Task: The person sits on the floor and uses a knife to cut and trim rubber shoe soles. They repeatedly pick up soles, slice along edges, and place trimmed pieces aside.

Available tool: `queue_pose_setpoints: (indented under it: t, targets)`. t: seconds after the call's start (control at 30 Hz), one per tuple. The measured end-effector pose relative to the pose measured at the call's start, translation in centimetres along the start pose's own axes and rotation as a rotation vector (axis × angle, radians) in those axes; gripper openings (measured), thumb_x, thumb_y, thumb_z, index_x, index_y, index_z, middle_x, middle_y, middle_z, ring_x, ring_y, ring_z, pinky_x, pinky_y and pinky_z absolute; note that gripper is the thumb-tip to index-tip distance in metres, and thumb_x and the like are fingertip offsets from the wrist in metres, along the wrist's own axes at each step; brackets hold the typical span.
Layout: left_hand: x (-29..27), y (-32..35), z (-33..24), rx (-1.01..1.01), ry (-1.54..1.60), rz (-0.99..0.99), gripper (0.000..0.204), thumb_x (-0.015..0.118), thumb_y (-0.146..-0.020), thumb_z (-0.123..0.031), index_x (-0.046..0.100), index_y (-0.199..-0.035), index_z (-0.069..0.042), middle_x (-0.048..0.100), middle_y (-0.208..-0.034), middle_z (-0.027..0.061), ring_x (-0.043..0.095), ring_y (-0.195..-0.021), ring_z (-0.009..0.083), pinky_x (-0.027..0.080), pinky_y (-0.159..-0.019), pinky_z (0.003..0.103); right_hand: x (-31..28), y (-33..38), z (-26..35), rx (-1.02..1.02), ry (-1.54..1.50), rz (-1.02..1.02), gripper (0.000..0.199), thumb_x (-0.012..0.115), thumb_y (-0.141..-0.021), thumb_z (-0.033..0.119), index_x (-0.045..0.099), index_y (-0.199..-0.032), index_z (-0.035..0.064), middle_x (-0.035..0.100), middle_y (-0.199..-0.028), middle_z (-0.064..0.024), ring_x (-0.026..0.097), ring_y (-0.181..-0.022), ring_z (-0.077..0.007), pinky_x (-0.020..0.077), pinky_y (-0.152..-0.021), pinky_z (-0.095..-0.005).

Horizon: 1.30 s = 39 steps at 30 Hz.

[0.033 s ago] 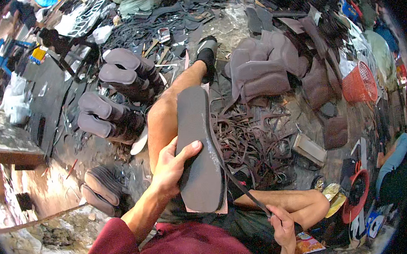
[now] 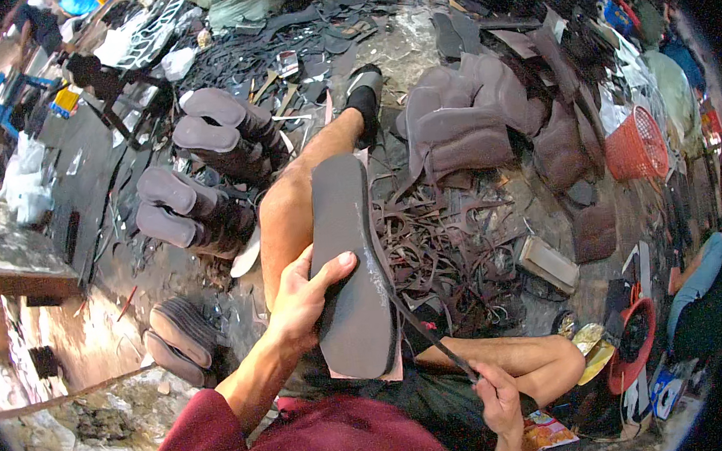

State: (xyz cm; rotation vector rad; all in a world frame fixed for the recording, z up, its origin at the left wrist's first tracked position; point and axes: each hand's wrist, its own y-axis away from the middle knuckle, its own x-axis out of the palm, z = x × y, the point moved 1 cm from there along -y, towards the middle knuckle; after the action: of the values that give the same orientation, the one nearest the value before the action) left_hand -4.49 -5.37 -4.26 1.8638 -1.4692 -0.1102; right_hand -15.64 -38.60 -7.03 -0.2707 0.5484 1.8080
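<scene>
A dark grey shoe sole (image 2: 347, 313) lies lengthwise over my lap. My left hand (image 2: 303, 303) is closed on its left edge, the thumb pressed on the upper face. A paler pink layer (image 2: 393, 371) peeks out under the sole's near end and right side. From the sole's right edge a thin dark strip (image 2: 433, 337) runs down toward the lower right. Its end is pinched in the fingers of my right hand (image 2: 498, 398), near my bent right knee. Whether a tool is hidden in that hand I cannot make out.
Stacks of grey soles (image 2: 174, 203) stand left of my stretched leg, and a striped sole pair (image 2: 181, 331) lies nearer. Tangled trimmed strips (image 2: 458, 260) cover the floor right of the sole. Moulded grey sheets (image 2: 465, 135), a red basket (image 2: 636, 146) and a pale block (image 2: 549, 266) lie beyond.
</scene>
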Motion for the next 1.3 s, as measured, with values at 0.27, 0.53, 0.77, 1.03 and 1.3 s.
queue_pose_setpoints:
  t: [0.27,0.53,0.77,1.03,1.3]
  targets:
    - [1.1,-1.0,0.8,0.056,-0.040,-0.011,0.047,0.077,-0.086,-0.023,0.057,-0.123,-0.002,0.067,-0.102,0.0051,0.064,-0.086,0.0128,0.054,-0.078,0.030,9.3,-11.8,1.2,-0.223,-0.202,-0.135,0.035,0.056,-0.097,0.006,0.060,-0.132,0.0070,0.058,-0.088,-0.0098,0.057,-0.078,-0.0234,0.0489,-0.072,-0.0321]
    - [-2.2,0.3,0.5,0.084,-0.227,0.127,0.051,0.077,-0.085,-0.022,0.057,-0.126,-0.001,0.067,-0.111,0.0066,0.063,-0.101,0.0164,0.049,-0.091,0.033,11.2,-18.3,8.2,-0.489,-0.175,-0.282,0.035,0.057,-0.096,0.009,0.062,-0.131,0.0089,0.067,-0.119,-0.0162,0.066,-0.089,-0.0292,0.0528,-0.081,-0.0360]
    - [-3.2,0.0,-2.0,-0.034,0.040,0.224,0.033,0.065,-0.094,-0.036,0.061,-0.105,-0.005,0.065,-0.090,0.0039,0.063,-0.081,0.0165,0.052,-0.075,0.032,11.8,-9.7,5.6,-0.387,-0.007,-0.188,0.042,0.060,-0.087,-0.005,0.063,-0.128,0.0067,0.060,-0.096,-0.0137,0.057,-0.085,-0.0278,0.0468,-0.080,-0.0365]
    - [-4.2,0.3,-0.3,-0.082,0.009,0.243,0.023,0.073,-0.090,-0.017,0.067,-0.107,-0.003,0.071,-0.096,0.0042,0.067,-0.081,0.0122,0.055,-0.073,0.029,8.8,-6.3,2.3,-0.249,0.095,-0.149,0.035,0.066,-0.085,0.009,0.069,-0.119,0.0130,0.060,-0.081,-0.0105,0.057,-0.075,-0.0305,0.0475,-0.070,-0.0418]
    - [-0.8,0.7,-0.5,-0.216,-0.269,0.284,0.021,0.075,-0.089,-0.015,0.071,-0.102,0.000,0.071,-0.090,0.0032,0.065,-0.077,0.0100,0.053,-0.070,0.026,1.7,-13.7,8.0,-0.405,0.156,0.128,0.028,0.061,-0.089,0.012,0.070,-0.115,0.0069,0.057,-0.070,-0.0097,0.054,-0.056,-0.0241,0.0434,-0.053,-0.0336]
